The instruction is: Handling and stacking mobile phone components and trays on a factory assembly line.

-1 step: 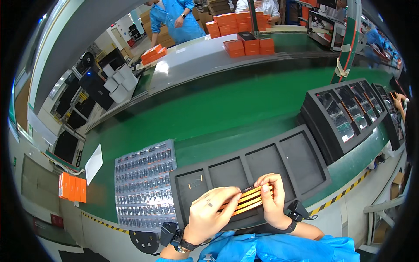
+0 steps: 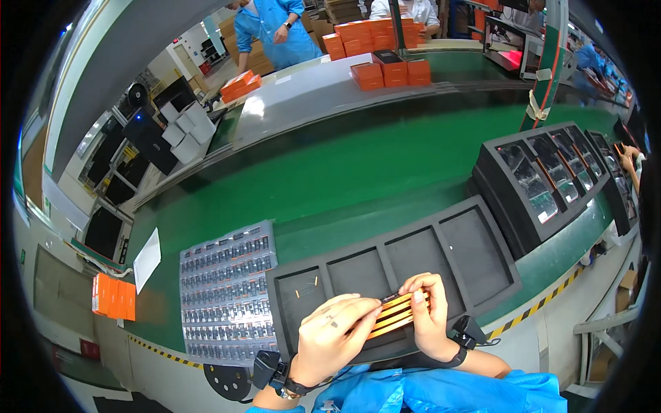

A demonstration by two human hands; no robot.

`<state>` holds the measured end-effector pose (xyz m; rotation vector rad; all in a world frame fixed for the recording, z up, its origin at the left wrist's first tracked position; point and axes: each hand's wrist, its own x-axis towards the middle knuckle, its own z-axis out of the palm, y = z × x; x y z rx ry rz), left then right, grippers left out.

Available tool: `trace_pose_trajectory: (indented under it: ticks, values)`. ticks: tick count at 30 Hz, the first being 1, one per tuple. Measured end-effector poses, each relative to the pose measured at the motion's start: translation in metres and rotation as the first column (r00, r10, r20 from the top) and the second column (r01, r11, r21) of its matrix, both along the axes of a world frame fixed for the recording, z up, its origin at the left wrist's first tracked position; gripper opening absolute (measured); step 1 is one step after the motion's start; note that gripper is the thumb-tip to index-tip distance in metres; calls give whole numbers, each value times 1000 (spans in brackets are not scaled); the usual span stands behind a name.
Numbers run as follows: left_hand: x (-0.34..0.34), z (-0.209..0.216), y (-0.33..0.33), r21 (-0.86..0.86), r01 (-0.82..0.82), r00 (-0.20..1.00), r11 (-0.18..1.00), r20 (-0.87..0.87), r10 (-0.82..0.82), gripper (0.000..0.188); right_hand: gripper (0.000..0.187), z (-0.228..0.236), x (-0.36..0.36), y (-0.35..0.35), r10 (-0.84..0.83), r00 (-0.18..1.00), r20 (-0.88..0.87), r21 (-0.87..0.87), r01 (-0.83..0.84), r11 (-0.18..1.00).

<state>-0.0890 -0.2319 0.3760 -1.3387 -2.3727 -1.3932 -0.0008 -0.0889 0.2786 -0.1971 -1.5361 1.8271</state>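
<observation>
My left hand (image 2: 339, 325) and my right hand (image 2: 429, 311) hold a small stack of flat, dark slabs with bright orange edges (image 2: 394, 319) between them. Left fingertips pinch the stack's left end near a small black part on its upper edge; the right thumb and fingers grip its right end. The exact kind of slab cannot be made out. Beneath both hands lies a black foam tray (image 2: 419, 233) with several rectangular compartments. Small thin strips (image 2: 308, 287) rest in its leftmost compartment.
Left of the tray, a clear blister sheet (image 2: 227, 292) holds rows of small dark parts. Stacked black trays (image 2: 544, 179) with glossy dark devices stand at the right. Orange boxes (image 2: 113, 297) sit at the left edge, and more orange boxes (image 2: 390, 72) at the back near two people.
A red glow now shows in the machine at the back right. Both hands keep their grip on the stack, almost unmoved.
</observation>
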Motion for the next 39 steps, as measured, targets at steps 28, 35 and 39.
trace_pose_trajectory:
  ticks: [28,35,39]
  values:
    - [23,-26,34,-86,-5,912,996,-409,-30,17,35,-6,2,3,41,997,-58,-46,-44,998]
    - [18,-12,11,-268,12,954,963,-284,-91,34,18,-3,3,1,45,998,33,-35,-44,998]
    - [-20,-18,-26,-81,-97,933,992,-354,62,21,14,2,2,1,3,1000,15,15,-3,1000]
